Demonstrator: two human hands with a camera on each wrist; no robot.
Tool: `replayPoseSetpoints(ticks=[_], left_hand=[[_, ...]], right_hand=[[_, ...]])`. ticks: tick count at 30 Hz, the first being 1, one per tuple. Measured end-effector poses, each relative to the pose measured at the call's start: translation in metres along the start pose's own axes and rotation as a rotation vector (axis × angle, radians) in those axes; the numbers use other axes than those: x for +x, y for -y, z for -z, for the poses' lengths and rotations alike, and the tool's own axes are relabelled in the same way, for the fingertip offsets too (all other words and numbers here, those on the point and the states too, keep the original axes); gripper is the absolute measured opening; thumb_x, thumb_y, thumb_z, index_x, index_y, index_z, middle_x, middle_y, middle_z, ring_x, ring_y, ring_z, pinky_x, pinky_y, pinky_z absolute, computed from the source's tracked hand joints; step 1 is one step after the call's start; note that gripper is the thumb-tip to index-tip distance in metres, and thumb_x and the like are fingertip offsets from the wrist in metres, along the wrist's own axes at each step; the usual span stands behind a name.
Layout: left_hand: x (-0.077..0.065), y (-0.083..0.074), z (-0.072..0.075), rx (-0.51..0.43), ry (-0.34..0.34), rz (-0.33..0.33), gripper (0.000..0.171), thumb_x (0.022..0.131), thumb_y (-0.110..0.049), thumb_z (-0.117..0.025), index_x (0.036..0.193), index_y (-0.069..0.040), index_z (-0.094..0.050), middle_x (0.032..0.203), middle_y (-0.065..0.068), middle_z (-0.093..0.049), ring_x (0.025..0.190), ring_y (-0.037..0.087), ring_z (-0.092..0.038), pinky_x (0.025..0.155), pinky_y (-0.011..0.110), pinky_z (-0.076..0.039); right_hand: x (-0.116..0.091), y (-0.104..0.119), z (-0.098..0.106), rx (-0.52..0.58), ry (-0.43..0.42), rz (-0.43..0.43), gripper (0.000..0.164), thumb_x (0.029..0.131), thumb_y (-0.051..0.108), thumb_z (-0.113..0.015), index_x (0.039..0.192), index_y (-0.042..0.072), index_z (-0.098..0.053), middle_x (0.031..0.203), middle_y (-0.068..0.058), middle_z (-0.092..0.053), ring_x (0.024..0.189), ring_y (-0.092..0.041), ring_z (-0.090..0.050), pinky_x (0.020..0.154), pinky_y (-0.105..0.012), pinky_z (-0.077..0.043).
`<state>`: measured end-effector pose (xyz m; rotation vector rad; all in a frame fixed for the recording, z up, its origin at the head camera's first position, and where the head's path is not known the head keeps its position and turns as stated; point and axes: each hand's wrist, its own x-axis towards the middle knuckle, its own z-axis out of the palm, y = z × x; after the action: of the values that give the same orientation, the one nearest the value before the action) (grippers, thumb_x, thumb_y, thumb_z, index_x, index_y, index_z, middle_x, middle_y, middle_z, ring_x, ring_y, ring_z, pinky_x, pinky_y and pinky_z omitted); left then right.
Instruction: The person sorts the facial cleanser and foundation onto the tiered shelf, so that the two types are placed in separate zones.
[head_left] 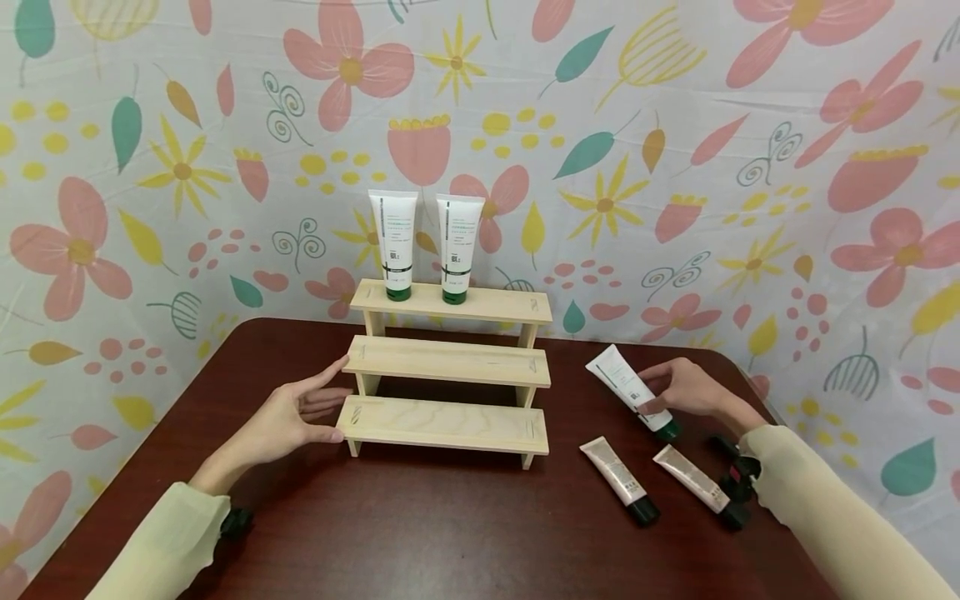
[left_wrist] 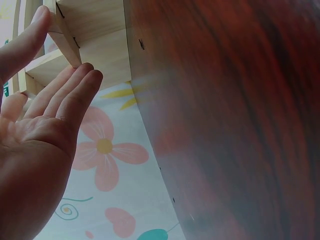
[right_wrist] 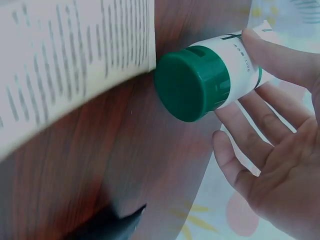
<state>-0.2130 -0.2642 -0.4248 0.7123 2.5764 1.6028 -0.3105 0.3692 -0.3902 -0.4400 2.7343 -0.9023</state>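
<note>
1. The right hand (head_left: 686,387) pinches the white tube (head_left: 621,379) between thumb and fingers, tilted, right of the stepped rack (head_left: 450,422); a loose pinch could let it twist or slip.
2. Its green cap is near the beige tubes (head_left: 613,471) (head_left: 692,479), so a low swing might knock them; whether it clears the surface (head_left: 450,533) is hard to tell.
3. The left hand (head_left: 292,417), fingers extended, touches the rack's left end; a shove there could topple the two upright tubes (head_left: 396,237) (head_left: 459,242), balanced on their caps up top.
</note>
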Motion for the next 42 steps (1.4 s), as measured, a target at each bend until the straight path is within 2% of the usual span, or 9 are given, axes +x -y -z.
replayPoseSetpoints(ticks=[3,10,15,22,28,38,42], left_hand=[[0.000,0.000,0.000,0.000,0.000,0.001,0.106,0.082,-0.003,-0.091,0.168,-0.020,-0.031,0.140,0.029,-0.061,0.130,0.042,-0.061,0.103,0.056,-0.052],[0.001,0.000,0.000,0.000,0.007,-0.003,0.106,0.082,-0.002,-0.090,0.168,-0.017,-0.030,0.139,0.030,-0.061,0.129,0.043,-0.061,0.102,0.054,-0.053],[0.002,-0.001,0.000,-0.008,-0.002,-0.014,0.106,0.081,0.000,-0.090,0.168,-0.016,-0.031,0.139,0.030,-0.062,0.128,0.042,-0.062,0.103,0.054,-0.052],[0.000,0.000,0.000,-0.002,0.005,-0.007,0.107,0.082,-0.002,-0.091,0.168,-0.017,-0.030,0.139,0.030,-0.062,0.129,0.041,-0.062,0.103,0.054,-0.052],[0.001,0.000,0.000,-0.005,0.003,-0.014,0.106,0.081,-0.001,-0.091,0.168,-0.017,-0.031,0.139,0.029,-0.062,0.129,0.041,-0.062,0.102,0.054,-0.052],[0.001,0.001,0.000,0.004,0.006,-0.011,0.107,0.082,-0.002,-0.091,0.168,-0.018,-0.030,0.140,0.029,-0.061,0.129,0.042,-0.062,0.102,0.054,-0.052],[0.001,0.002,0.000,0.004,0.005,-0.015,0.107,0.081,-0.002,-0.091,0.168,-0.018,-0.030,0.140,0.029,-0.061,0.129,0.041,-0.062,0.103,0.052,-0.052]], right_hand=[[-0.003,0.005,-0.003,0.009,-0.021,0.016,0.066,0.082,0.016,-0.091,0.134,-0.014,-0.064,0.106,-0.015,-0.077,0.090,-0.023,-0.073,0.073,-0.036,-0.061],[-0.006,0.013,-0.007,0.060,-0.051,0.020,0.070,0.085,0.016,-0.090,0.140,-0.015,-0.059,0.108,-0.018,-0.077,0.087,-0.022,-0.074,0.075,-0.038,-0.062],[-0.008,0.018,-0.007,0.032,-0.110,0.013,0.068,0.083,0.018,-0.091,0.138,-0.011,-0.063,0.122,-0.022,-0.073,0.078,-0.016,-0.067,0.070,-0.030,-0.054],[-0.014,0.029,-0.012,0.047,-0.167,0.038,0.067,0.084,0.021,-0.091,0.137,-0.011,-0.065,0.122,-0.024,-0.072,0.095,-0.025,-0.072,0.074,-0.031,-0.059],[-0.017,0.034,-0.017,0.048,-0.216,0.054,0.068,0.084,0.024,-0.092,0.137,-0.009,-0.066,0.121,-0.022,-0.073,0.091,-0.022,-0.073,0.073,-0.030,-0.059],[-0.019,0.050,-0.022,0.141,-0.266,0.049,0.069,0.085,0.022,-0.091,0.141,-0.006,-0.063,0.116,-0.021,-0.075,0.086,-0.022,-0.075,0.073,-0.044,-0.063],[-0.019,0.056,-0.023,0.159,-0.294,0.055,0.066,0.086,0.022,-0.091,0.140,-0.005,-0.065,0.114,-0.020,-0.075,0.088,-0.022,-0.075,0.073,-0.042,-0.064]])
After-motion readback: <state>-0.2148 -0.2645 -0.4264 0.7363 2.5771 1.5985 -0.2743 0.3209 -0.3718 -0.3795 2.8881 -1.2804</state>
